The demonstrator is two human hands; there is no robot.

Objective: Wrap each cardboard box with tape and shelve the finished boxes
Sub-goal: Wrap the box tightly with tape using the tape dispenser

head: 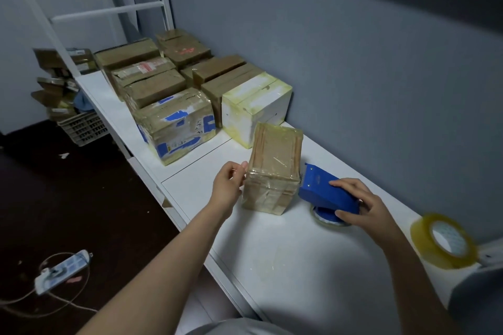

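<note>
Box (273,168), glossy with tape, is standing midway between the surface's (272,266) front and back edges; left hand (228,185) is pinching its corner, right hand (364,207) is gripping a tape dispenser (326,193) against it.

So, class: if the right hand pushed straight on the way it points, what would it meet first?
Probably the taped brown box: the right hand grips the blue tape dispenser, whose toothed end sits at that box's right side.
</note>
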